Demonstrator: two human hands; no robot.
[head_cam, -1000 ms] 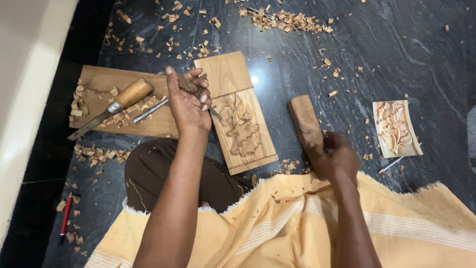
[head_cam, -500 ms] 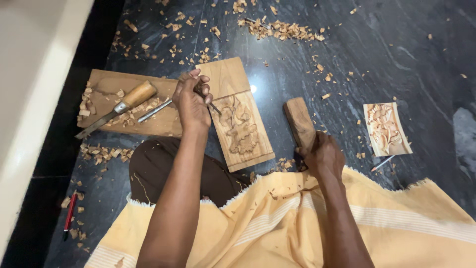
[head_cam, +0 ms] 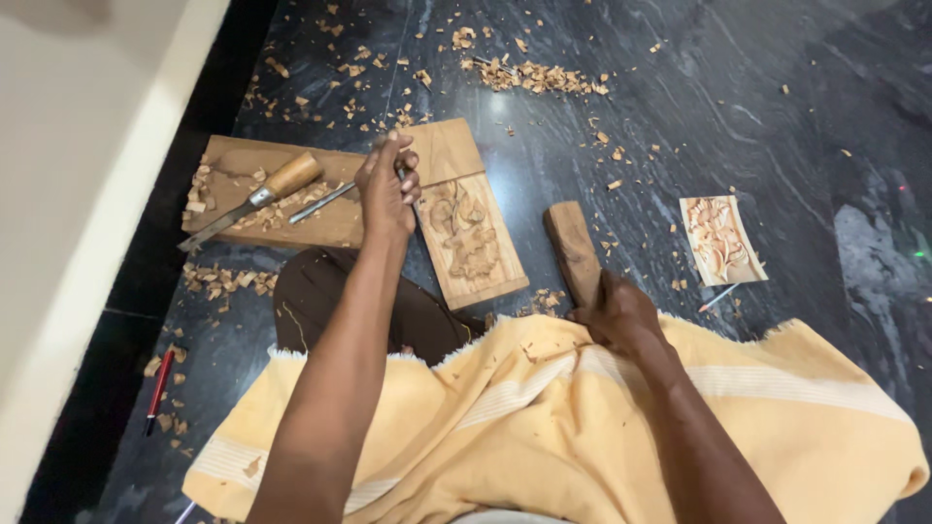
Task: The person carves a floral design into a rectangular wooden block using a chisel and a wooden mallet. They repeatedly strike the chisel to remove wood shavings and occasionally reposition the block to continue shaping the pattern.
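Under my left hand (head_cam: 388, 189) lies the carved wooden panel (head_cam: 471, 233), flat on the dark stone floor (head_cam: 777, 116). I have that hand closed around a thin chisel (head_cam: 414, 199) whose blade shows just below the fingers, against the panel's relief. Just left of this grip a second chisel with a wooden handle (head_cam: 260, 194) and a plain steel tool (head_cam: 320, 203) rest on a wooden board (head_cam: 233, 160). My right hand (head_cam: 616, 315) is wrapped tight about the lower end of a wooden mallet (head_cam: 571, 247), whose head points away from me, near the panel's right edge. Right of the mallet grip a small carved piece (head_cam: 720, 240) lies apart. Beneath both wrists spreads a yellow cloth (head_cam: 544, 417).
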